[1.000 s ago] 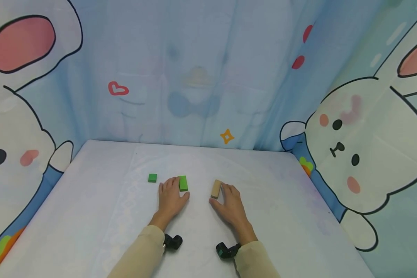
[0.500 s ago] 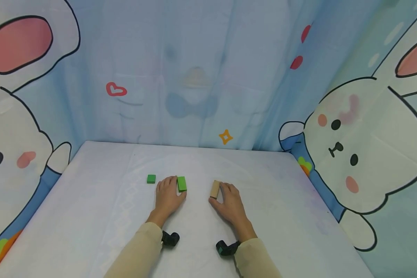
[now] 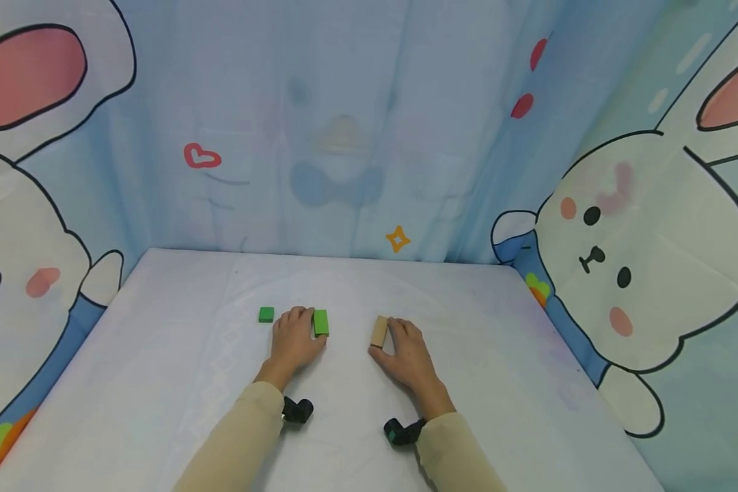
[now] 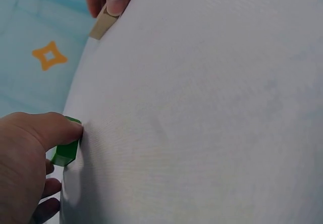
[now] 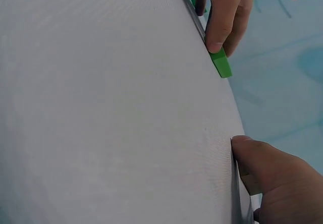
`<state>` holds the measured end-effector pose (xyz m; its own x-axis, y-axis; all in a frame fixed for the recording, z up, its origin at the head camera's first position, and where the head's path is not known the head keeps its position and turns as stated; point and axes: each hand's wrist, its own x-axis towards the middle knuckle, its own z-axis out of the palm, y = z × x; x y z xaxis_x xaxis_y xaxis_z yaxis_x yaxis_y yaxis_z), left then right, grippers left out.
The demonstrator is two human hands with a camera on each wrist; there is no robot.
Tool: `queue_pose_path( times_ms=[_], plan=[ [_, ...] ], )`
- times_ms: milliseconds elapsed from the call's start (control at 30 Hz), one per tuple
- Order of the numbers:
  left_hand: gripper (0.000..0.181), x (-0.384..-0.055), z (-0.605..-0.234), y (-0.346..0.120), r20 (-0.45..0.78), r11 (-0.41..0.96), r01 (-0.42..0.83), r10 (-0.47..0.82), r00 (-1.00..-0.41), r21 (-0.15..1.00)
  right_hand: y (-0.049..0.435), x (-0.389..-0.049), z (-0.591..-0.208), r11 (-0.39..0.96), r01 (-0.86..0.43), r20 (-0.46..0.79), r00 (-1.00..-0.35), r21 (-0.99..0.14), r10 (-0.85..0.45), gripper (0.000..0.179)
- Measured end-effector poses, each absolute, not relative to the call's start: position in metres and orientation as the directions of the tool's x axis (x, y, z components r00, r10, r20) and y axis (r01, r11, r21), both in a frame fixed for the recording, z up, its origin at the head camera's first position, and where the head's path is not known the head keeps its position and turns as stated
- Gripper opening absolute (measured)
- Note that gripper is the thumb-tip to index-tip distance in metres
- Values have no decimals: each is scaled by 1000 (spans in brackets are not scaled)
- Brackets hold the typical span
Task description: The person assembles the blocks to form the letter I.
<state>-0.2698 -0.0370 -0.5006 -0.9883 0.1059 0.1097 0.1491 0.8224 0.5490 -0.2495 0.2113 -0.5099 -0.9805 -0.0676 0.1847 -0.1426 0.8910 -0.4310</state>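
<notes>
Left hand (image 3: 292,340) is nudged forward, light-green block (image 3: 321,322) pinched; wooden block (image 3: 378,331), pinched by right hand (image 3: 409,357), could be tipped by over-squeezing.

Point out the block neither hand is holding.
The short green block, left of the left hand; the longer green block and tan block are held.

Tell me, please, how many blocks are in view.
3: a small green block left of the left hand, a longer green block in that hand, and a wooden block in the right hand. Others may be hidden.
</notes>
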Motion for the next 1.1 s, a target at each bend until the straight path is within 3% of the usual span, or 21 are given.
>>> queue_pose_path(
  times_ms=[400, 1100],
  plan=[
    [64, -266, -494, -38, 86, 812, 151, 124, -989, 564, 212, -251, -506, 895, -124, 144, -987, -428, -68, 79],
    [66, -264, -497, -43, 109, 751, 165, 124, -986, 640, 213, -250, -507, 892, -134, 186, -981, -431, -58, 77]
  ],
)
